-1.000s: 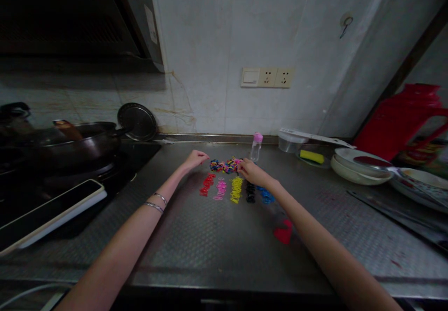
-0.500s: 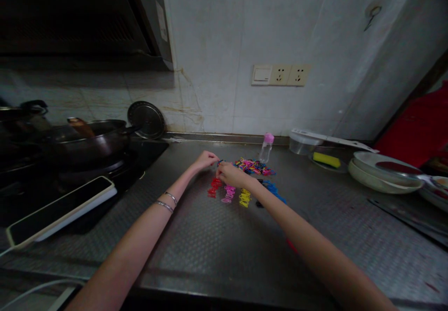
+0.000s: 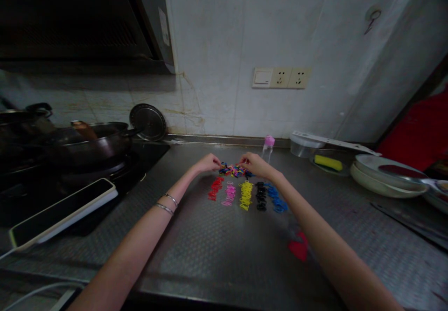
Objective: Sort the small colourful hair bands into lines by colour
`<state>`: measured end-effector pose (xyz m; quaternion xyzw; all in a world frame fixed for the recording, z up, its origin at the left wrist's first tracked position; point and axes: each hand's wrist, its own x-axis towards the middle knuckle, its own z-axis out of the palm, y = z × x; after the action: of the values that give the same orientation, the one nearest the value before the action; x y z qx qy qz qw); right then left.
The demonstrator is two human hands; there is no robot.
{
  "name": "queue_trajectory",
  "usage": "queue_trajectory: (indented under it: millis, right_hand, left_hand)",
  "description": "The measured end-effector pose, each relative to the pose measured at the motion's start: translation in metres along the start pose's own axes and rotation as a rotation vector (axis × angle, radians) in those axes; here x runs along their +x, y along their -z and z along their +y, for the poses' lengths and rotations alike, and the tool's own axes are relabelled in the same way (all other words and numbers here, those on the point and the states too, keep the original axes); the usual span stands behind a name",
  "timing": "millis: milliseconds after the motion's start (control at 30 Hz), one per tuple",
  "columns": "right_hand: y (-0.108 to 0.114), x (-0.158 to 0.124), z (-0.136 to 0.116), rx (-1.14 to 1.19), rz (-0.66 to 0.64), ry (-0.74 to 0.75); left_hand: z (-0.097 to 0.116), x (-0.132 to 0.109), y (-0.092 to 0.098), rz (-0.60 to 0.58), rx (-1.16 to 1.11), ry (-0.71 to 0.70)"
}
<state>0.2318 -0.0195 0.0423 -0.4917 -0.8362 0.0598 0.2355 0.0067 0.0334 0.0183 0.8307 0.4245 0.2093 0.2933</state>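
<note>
The mixed coloured pile (image 3: 234, 170) lies between both hands, long axis left to right, just on the far side of the sorted rows (image 3: 246, 195); the left hand (image 3: 209, 163) pinches its left end, the right hand (image 3: 256, 164) closes its fingers on the right end, both equally near

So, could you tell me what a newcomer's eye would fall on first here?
Five colour-sorted rows of small loops lie on the steel counter, centre. Just behind them the left hand and right hand touch the ends of a mixed-colour pile. A dark wok sits on the stove, far left.
</note>
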Motion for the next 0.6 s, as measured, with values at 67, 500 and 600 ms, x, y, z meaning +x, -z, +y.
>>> queue_trajectory:
  millis: [67, 500, 600]
  right_hand:
    - [0.008, -0.003, 0.014, -0.025, -0.023, -0.053]
    - [-0.001, -0.016, 0.067, 0.005, -0.263, -0.182]
    - [-0.002, -0.016, 0.071, 0.004, -0.247, -0.184]
  left_hand:
    - [0.004, -0.001, -0.001, -0.045, 0.059, -0.009]
    - [0.006, -0.003, -0.002, -0.104, 0.215, -0.001]
    - [0.001, -0.002, 0.000, -0.120, 0.192, -0.001]
